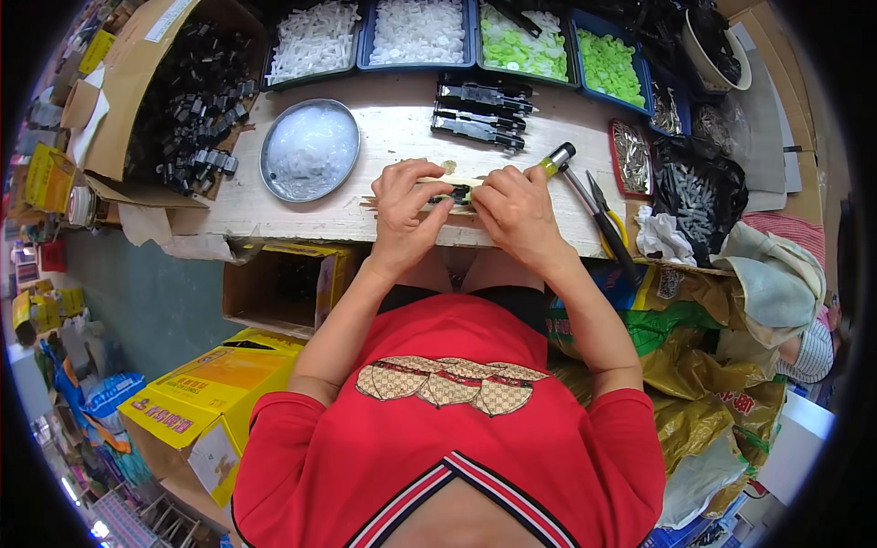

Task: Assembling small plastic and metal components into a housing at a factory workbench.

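Note:
At the near edge of the whitish bench (384, 110), my left hand (408, 215) curls its fingers and thumb round the left end of a small black part (454, 194) with a bit of green on it. My right hand (519, 215) has its fingertips closed at the part's right end, which they mostly hide. Beyond the hands lie several long black and silver assemblies (481, 114), side by side. Close to my right hand rests a hammer (557, 159) with a yellowish head, and next to it pliers (610, 224) with black and yellow handles.
A round metal dish (311, 151) of clear whitish stuff stands left of my hands, beside a cardboard box (146, 73) of black parts. Trays of white parts (418, 32) and green parts (610, 68) line the back. A red tray (632, 157) of metal pins sits right.

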`<state>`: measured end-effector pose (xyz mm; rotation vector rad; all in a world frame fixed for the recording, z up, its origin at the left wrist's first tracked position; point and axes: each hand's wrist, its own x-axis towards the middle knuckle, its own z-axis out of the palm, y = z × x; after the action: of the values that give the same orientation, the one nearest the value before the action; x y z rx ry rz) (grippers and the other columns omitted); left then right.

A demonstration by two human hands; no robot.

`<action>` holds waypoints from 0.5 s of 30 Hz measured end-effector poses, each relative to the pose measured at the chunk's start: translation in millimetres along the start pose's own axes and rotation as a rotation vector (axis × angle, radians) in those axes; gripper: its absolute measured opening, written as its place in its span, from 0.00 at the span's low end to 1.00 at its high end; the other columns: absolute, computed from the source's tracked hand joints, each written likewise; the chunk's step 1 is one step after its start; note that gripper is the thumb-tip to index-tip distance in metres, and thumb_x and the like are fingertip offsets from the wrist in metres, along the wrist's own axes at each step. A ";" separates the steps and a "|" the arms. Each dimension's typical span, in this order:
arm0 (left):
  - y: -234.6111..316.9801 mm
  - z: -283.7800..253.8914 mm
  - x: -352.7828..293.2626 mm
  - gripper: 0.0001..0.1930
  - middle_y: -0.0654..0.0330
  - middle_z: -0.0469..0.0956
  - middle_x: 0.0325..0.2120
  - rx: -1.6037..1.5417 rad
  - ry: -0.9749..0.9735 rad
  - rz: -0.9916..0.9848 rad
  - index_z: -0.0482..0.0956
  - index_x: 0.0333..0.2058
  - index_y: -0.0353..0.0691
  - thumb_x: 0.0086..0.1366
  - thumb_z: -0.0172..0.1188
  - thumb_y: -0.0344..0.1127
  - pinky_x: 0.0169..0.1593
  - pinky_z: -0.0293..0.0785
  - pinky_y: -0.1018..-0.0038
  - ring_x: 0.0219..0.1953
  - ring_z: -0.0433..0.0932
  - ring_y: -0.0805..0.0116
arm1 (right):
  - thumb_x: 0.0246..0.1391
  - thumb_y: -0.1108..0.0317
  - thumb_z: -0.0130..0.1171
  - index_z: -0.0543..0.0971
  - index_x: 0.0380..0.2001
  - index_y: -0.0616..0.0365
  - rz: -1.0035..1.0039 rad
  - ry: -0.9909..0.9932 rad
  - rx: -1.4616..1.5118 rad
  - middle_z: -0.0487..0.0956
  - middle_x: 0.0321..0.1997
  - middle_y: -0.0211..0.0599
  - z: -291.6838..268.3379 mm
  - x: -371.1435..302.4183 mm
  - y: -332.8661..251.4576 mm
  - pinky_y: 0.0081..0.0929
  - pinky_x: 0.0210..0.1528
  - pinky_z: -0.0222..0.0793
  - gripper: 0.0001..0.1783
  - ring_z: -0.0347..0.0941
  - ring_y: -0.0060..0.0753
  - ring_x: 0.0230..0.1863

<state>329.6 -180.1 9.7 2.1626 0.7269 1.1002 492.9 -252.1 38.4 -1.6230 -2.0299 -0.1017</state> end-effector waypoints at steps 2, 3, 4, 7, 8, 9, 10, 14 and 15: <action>-0.8 -0.1 -0.5 0.07 0.64 0.74 0.37 0.024 -0.007 0.003 0.77 0.27 0.43 0.46 0.61 0.30 0.49 0.54 0.69 0.46 0.67 0.64 | 0.39 0.70 0.56 0.73 0.19 0.53 -0.016 -0.021 0.006 0.68 0.23 0.29 0.0 3.9 -0.9 0.31 0.34 0.51 0.02 0.65 0.29 0.30; -2.3 -0.7 -1.1 0.07 0.65 0.73 0.37 0.052 -0.003 0.004 0.77 0.27 0.43 0.45 0.61 0.29 0.50 0.53 0.68 0.47 0.67 0.63 | 0.39 0.70 0.56 0.73 0.19 0.53 -0.015 -0.023 0.006 0.68 0.23 0.29 0.3 5.9 -0.7 0.31 0.34 0.51 0.02 0.65 0.29 0.30; -3.8 -0.8 -1.4 0.06 0.65 0.73 0.36 0.080 0.000 0.005 0.77 0.26 0.43 0.45 0.61 0.29 0.50 0.53 0.67 0.47 0.66 0.63 | 0.39 0.70 0.56 0.73 0.18 0.53 -0.028 -0.031 -0.007 0.68 0.23 0.29 0.8 8.4 -0.2 0.31 0.35 0.51 0.02 0.66 0.29 0.30; -8.4 -0.7 -2.3 0.06 0.65 0.73 0.36 0.104 -0.005 -0.008 0.77 0.25 0.43 0.44 0.61 0.29 0.50 0.53 0.66 0.47 0.66 0.62 | 0.40 0.70 0.57 0.74 0.20 0.53 -0.053 -0.079 -0.024 0.69 0.23 0.28 3.0 14.7 -0.6 0.31 0.35 0.52 0.02 0.66 0.30 0.30; -9.0 -0.6 -2.5 0.06 0.65 0.73 0.36 0.105 -0.004 -0.009 0.77 0.25 0.43 0.44 0.61 0.29 0.50 0.53 0.66 0.47 0.66 0.62 | 0.41 0.69 0.58 0.75 0.23 0.53 -0.063 -0.119 -0.029 0.69 0.24 0.28 3.9 16.3 -0.8 0.31 0.35 0.53 0.03 0.66 0.30 0.31; -9.8 0.5 -2.5 0.05 0.65 0.73 0.36 0.102 -0.019 -0.002 0.76 0.24 0.43 0.44 0.60 0.29 0.50 0.53 0.66 0.47 0.66 0.62 | 0.41 0.69 0.58 0.75 0.23 0.53 -0.063 -0.121 -0.029 0.69 0.24 0.28 5.4 17.6 -0.2 0.31 0.35 0.53 0.03 0.66 0.30 0.31; -10.7 1.5 -2.4 0.05 0.65 0.73 0.35 0.099 -0.033 0.004 0.76 0.23 0.43 0.44 0.60 0.29 0.50 0.53 0.66 0.47 0.66 0.63 | 0.40 0.69 0.57 0.74 0.22 0.53 -0.077 -0.154 -0.043 0.69 0.24 0.29 7.2 18.6 0.5 0.31 0.35 0.52 0.03 0.66 0.30 0.31; -14.4 3.0 -3.3 0.04 0.65 0.73 0.35 0.077 -0.040 -0.005 0.75 0.22 0.42 0.44 0.60 0.29 0.50 0.52 0.66 0.47 0.66 0.63 | 0.40 0.70 0.56 0.74 0.20 0.53 -0.117 -0.236 -0.023 0.69 0.23 0.30 7.1 25.6 0.1 0.32 0.35 0.52 0.02 0.67 0.31 0.31; -14.5 2.7 -2.5 0.04 0.65 0.73 0.35 0.073 -0.043 0.002 0.75 0.22 0.42 0.44 0.60 0.29 0.50 0.52 0.66 0.46 0.66 0.63 | 0.40 0.70 0.56 0.74 0.20 0.53 -0.118 -0.239 -0.023 0.69 0.23 0.30 6.3 27.4 -0.1 0.32 0.35 0.52 0.02 0.67 0.31 0.31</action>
<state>327.7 -172.8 -3.2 2.2417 0.7564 1.0396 486.9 -225.5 45.3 -1.5928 -2.3125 0.0287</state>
